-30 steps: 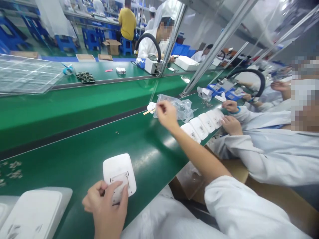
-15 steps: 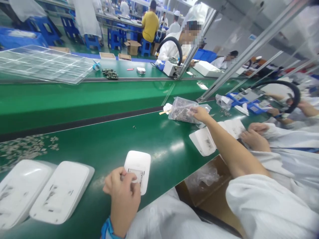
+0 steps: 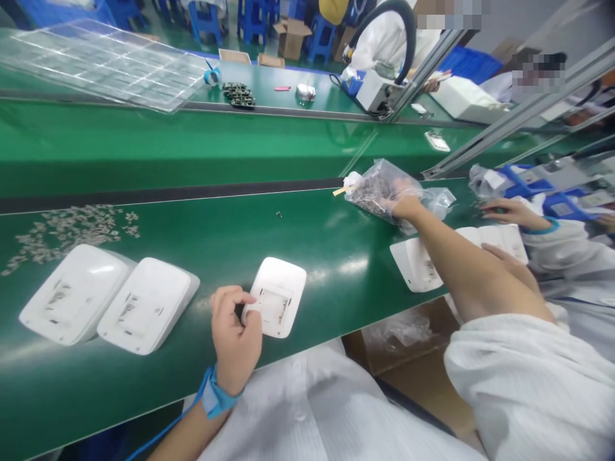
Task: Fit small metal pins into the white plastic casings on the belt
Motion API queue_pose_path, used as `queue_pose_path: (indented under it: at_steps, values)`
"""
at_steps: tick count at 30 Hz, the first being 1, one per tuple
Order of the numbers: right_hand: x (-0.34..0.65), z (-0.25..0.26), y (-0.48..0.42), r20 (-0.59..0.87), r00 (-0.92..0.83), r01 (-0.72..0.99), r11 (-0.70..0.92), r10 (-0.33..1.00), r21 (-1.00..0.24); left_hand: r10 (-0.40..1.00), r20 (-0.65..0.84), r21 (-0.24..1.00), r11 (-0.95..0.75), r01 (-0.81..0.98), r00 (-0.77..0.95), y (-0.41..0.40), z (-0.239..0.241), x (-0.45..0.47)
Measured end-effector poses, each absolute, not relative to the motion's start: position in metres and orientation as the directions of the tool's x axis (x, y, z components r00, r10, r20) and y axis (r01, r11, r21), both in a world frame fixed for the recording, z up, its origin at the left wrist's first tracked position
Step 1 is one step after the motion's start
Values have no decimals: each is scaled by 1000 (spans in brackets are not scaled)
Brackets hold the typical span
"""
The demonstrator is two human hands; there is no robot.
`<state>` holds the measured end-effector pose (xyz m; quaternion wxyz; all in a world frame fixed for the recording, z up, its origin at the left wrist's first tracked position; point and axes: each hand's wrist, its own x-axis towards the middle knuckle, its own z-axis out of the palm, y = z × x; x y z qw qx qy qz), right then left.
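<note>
My left hand [image 3: 236, 336], with a blue band at the wrist, is closed in a pinch at the left edge of a white plastic housing [image 3: 294, 282]. Whatever may be between its thumb and forefinger is too small to make out. The housing lies with its rectangular recess facing up. My right arm stretches forward, and my right hand [image 3: 406, 203] reaches into a clear plastic bag [image 3: 382, 173] of small metal pieces [image 3: 372, 192]. Plastic film and blur hide its fingers. Two more white housings [image 3: 79, 288] [image 3: 148, 301] lie side by side at the left.
Loose small metal pieces [image 3: 79, 227] are spread on the green bench [image 3: 216, 237] at the left. Another white housing [image 3: 418, 266] sits under my right forearm. A co-worker's hand [image 3: 519, 211] is at the right. A metal post [image 3: 451, 157] slants behind the bag. An open carton [image 3: 413, 378] stands below the bench edge.
My left hand has drawn back from the housing's recess to its left edge. My right hand has gone from the bag's side deeper into it. The view has tilted down.
</note>
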<state>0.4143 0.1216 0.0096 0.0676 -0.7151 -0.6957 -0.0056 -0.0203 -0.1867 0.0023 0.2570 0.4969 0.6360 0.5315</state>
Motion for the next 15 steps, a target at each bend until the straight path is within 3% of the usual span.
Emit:
queue_pose_path:
  at_steps: [8,15]
  values:
    - [411,14,121,106,-40,999,41,994,-6,913,191,919,-37,393,-360,-188,6,-20]
    - [406,9,121,86,33,999,-34,996,14,901,228,912,-65,406,-369,-186,4,-20]
